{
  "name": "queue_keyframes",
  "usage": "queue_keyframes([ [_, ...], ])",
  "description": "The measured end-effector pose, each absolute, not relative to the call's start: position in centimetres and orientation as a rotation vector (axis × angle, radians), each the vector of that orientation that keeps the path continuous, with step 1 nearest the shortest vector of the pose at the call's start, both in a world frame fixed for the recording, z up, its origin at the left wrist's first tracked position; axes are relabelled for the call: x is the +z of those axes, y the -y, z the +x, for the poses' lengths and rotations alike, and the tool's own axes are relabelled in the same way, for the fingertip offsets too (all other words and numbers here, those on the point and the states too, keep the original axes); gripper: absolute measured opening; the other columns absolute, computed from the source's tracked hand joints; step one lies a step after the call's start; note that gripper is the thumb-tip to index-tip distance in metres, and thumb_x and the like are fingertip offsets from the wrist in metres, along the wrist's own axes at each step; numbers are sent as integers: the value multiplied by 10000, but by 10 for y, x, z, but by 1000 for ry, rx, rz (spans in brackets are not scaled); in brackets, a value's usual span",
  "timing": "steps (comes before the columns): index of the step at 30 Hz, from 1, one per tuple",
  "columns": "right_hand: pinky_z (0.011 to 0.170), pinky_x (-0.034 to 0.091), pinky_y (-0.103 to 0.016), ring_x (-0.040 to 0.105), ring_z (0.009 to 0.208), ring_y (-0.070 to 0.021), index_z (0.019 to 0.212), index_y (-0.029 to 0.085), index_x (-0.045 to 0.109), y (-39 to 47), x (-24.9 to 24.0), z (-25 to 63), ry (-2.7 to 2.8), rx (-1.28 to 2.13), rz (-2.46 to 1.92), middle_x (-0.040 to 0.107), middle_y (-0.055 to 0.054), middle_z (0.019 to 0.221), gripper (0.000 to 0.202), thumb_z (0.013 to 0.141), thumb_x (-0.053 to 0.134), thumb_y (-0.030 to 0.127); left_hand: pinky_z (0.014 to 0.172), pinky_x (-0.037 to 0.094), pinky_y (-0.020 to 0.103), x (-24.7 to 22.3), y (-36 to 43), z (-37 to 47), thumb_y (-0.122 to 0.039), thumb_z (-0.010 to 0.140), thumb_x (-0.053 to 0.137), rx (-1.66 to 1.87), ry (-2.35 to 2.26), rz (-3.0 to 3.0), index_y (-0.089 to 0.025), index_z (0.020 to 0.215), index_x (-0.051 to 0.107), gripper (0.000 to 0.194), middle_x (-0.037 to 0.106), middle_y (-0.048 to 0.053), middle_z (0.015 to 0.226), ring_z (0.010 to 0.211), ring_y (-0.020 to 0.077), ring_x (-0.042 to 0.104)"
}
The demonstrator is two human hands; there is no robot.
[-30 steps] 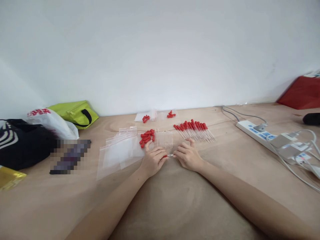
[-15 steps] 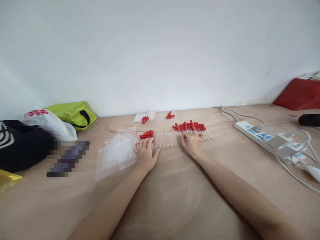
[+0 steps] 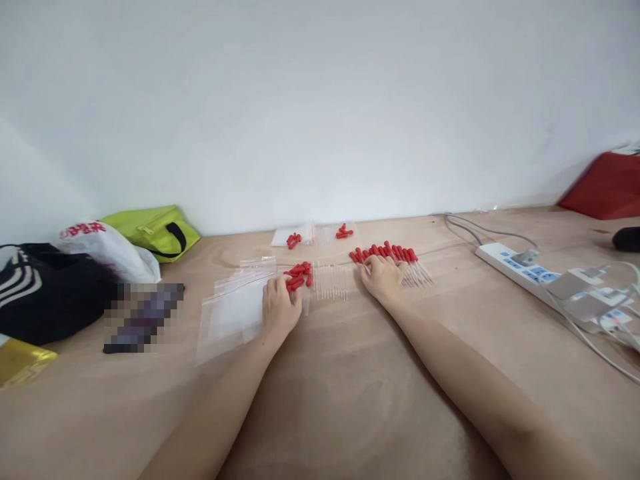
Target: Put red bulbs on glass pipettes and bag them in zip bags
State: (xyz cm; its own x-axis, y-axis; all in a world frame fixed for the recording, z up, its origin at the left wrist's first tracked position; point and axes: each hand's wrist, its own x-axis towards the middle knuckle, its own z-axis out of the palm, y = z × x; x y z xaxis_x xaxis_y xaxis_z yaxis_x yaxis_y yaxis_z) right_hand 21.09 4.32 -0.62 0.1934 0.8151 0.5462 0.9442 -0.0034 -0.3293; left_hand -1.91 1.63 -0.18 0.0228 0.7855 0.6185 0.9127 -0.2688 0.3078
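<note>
Red writing point(image 3: 83, 230), unreadably blurred, is marking the white bag point(image 3: 117, 253). Farther apart than one second ago, the left hand point(image 3: 281, 305) is half curling at the caps point(image 3: 300, 270), the right hand point(image 3: 383, 280) is bending over the capped tubes point(image 3: 411, 256); whether either is gripping, I cannot tell.

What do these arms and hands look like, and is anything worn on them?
The left hand and right hand are ungloved, with no ring that I can make out. The left forearm and right forearm show no sleeve, watch or bracelet.
</note>
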Motion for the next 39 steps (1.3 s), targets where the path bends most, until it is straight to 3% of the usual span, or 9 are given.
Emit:
queue_keyframes([
  [5,751,192,-380,518,776,-211,709,186,636,-38,-2,193,1761,-168,-1822,654,-78,764,302,791,431,391,725,450,378,-10,-28,-30,-168,715,506,-1026,1739,-2208,-197,827,546,122,541,62,801,799,242,539],
  [10,762,213,-399,534,753,-214,681,199,643,-36,2,184,1772,3,-1926,647,-62,724,305,758,457,429,695,465,354,-11,-28,-26,-127,728,469,-1068,1686,-2296,-192,809,555,134,570,47,753,748,218,560],
  [16,739,241,-420,548,705,-220,678,196,665,-33,8,180,1803,92,-2050,643,-77,695,271,742,441,335,714,476,341,-10,-19,-15,-135,738,484,-1134,1643,-2356,-182,846,559,141,562,62,832,800,209,562],
  [28,763,237,-436,523,853,-281,789,104,644,-25,11,178,1885,8,-2141,631,-165,805,322,774,392,304,832,438,367,-6,-7,-2,-174,830,427,-1255,1337,-2295,-141,899,585,175,472,112,1031,894,201,505],
  [33,727,227,-378,501,856,-265,866,95,572,-9,5,194,1896,-168,-1963,611,-158,880,280,814,350,257,804,423,369,0,8,7,-166,818,453,-1087,1235,-2595,-164,863,560,116,565,72,891,891,210,511],
  [39,722,211,-317,501,732,-171,806,148,522,18,-6,225,2147,-121,-1444,605,-63,803,211,866,338,232,731,398,361,6,17,6,-158,773,513,-940,1301,-2683,-183,825,552,69,618,36,784,803,208,544],
])
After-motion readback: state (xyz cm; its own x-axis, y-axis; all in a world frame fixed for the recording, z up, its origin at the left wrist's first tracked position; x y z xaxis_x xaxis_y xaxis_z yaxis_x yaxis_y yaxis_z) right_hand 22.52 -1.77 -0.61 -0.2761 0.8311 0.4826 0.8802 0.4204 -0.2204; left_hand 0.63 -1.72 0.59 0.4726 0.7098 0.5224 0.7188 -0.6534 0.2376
